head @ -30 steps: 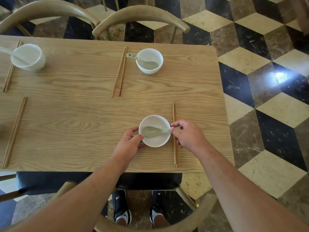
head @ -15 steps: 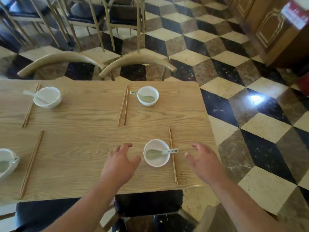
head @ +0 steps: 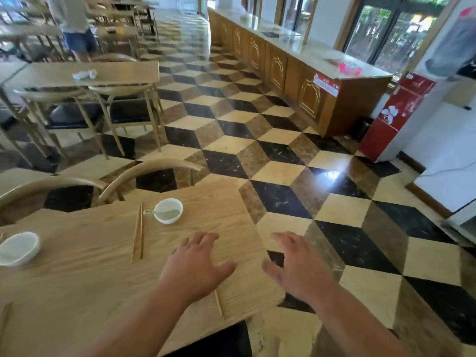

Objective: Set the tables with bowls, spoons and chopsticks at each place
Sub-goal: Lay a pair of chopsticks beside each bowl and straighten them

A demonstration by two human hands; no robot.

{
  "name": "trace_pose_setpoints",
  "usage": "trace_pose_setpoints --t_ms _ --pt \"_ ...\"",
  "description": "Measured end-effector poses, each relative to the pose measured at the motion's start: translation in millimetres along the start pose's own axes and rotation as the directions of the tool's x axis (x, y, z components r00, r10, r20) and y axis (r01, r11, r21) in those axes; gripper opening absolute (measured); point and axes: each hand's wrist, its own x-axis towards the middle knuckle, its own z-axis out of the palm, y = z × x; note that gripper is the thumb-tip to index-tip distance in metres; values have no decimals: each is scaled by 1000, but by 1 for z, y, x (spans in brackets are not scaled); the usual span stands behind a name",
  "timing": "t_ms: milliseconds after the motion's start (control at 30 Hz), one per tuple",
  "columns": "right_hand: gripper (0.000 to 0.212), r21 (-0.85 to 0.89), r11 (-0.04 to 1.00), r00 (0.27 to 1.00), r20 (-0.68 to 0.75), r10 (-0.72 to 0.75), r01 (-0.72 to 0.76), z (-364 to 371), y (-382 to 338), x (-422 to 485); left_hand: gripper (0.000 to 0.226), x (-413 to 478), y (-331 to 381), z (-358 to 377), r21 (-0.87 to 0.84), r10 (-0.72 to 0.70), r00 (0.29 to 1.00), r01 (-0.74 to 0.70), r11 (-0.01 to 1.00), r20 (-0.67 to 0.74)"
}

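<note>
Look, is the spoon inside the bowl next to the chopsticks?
Inside. The spoon lies in the white bowl, its handle poking over the left rim.

A restaurant dining hall. Rows of matching wooden desks (head: 116, 70) with curved-back chairs (head: 123, 99) stand on a cube-patterned tile floor (head: 257, 140). The nearest desk (head: 77, 279) is laid with a white bowl (head: 168, 211), spoon (head: 154, 212) and chopsticks (head: 137, 233). A long panelled serving counter (head: 283, 70) runs below tall windows (head: 386, 29), near a red floor-standing unit (head: 394, 117).

Daylight floods through the far-right windows (head: 381, 34), washing them out. A hard glare spot burns on the glossy floor (head: 280, 173). The near table (head: 77, 274) bows at the edges; far-left chairs (head: 69, 109) smear soft.
</note>
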Motion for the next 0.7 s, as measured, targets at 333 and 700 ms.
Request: trace_pose_setpoints --t_ms 333,700 --pt "77 -21 1000 998 -65 -15 14 -124 195 -13 84 21 238 22 16 -6 994 8 1000 -111" --pt "77 -34 999 996 -88 24 -27 -210 322 34 86 97 384 32 32 0 991 4 999 -131"
